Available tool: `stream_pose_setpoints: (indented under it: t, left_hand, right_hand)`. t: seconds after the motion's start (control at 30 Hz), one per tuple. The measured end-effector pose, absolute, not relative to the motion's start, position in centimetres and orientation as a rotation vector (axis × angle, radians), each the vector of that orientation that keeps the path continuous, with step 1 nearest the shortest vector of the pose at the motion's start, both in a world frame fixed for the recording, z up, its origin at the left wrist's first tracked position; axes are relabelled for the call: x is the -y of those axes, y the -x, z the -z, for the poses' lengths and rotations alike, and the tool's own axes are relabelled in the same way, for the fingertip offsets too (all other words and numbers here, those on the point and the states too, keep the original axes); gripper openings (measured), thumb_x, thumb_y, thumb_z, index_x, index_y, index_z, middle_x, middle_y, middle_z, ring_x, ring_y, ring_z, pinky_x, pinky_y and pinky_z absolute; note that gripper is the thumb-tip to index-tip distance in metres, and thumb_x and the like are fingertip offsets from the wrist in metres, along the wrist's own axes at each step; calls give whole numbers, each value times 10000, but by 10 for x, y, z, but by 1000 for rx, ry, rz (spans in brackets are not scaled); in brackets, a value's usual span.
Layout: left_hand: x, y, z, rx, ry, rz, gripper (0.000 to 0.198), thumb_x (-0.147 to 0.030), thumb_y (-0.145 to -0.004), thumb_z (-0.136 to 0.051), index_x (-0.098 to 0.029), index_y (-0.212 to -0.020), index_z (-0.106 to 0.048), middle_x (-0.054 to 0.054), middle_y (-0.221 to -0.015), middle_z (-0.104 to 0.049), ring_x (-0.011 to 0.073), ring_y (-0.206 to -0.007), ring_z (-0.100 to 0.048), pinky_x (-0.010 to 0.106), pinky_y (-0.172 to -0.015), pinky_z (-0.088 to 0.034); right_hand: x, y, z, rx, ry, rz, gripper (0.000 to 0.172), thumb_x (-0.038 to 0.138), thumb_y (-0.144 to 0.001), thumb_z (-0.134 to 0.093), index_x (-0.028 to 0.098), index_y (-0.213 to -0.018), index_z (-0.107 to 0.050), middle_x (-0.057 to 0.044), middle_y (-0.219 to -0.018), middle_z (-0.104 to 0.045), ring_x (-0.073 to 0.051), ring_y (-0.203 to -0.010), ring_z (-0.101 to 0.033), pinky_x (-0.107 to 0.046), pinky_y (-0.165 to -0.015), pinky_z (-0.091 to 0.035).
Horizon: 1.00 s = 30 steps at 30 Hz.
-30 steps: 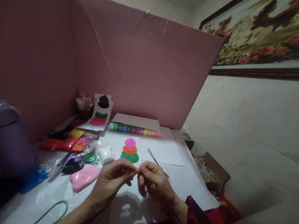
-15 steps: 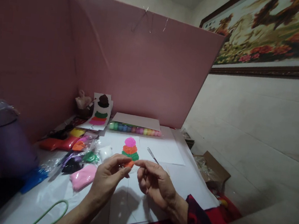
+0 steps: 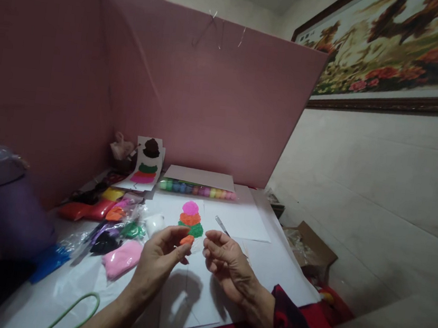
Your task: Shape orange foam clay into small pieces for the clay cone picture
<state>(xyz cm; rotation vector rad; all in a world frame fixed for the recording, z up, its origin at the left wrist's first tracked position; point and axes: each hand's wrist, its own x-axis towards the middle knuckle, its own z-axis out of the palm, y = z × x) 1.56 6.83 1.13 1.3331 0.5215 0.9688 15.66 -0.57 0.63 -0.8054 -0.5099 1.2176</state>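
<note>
Between the thumb and fingers of my left hand [image 3: 160,250] is a small lump of orange modelling clay [image 3: 187,240]. My right hand [image 3: 230,264] is a little to the right of it, thumb and fingertips pressed together; whatever they pinch, if anything, is too small to see. Just beyond the hands, on white paper [image 3: 244,220], lies a clay figure of stacked pieces: a pink round [image 3: 190,208], an orange band [image 3: 190,219] and a green band [image 3: 195,230]. A slim metal tool [image 3: 222,225] rests on the paper behind my right hand.
Bagged clay in several colours lies to the left, including a pink bag [image 3: 122,259] and a black one [image 3: 105,244]. A finished-looking clay picture [image 3: 147,168] leans at the back. A pack of coloured clay [image 3: 200,190] sits before the pink partition [image 3: 203,98]. A cardboard box [image 3: 312,247] stands right.
My right hand has drawn away from the orange clay, and its extended index finger has curled into a pinch with the thumb. My left hand keeps the clay in nearly the same place.
</note>
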Motion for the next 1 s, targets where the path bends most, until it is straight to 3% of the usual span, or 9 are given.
stream_pose_setpoints:
  t: [0.3,0.57,0.87,1.0]
  left_hand:
    - [-69,-19,-7,-491,-1402,-893,173,-222,-697,-689,-148,-853,-673,21,-759,-641,119,-565,-556,261,-518,-502]
    - [-65,-15,-5,-403,-1585,-928,142,-198,-740,-645,-185,-881,-656,22,-845,-605,152,-687,-572,261,-545,-510]
    - [-67,-15,-6,-398,-1752,-969,116,-210,-754,-635,-184,-867,-641,21,-817,-601,158,-715,-566,268,-591,-497]
    - [-67,-15,-11,-502,-1530,-970,134,-254,-765,-625,-165,-866,-625,3,-713,-601,131,-606,-553,255,-541,-489]
  right_hand:
    - [8,-154,-12,524,895,-1118,359,161,-574,-812,124,-834,-566,2,-594,-617,-61,-473,-537,-110,-370,-326]
    - [8,-155,-11,576,935,-1125,344,167,-594,-793,115,-846,-566,-11,-586,-627,-74,-466,-549,-120,-356,-329]
    - [5,-155,-8,588,953,-1113,355,189,-564,-813,106,-820,-580,-19,-572,-628,-91,-466,-553,-140,-359,-349]
    - [6,-156,-6,550,912,-1135,334,185,-567,-815,109,-805,-595,-7,-610,-605,-88,-499,-543,-148,-379,-350]
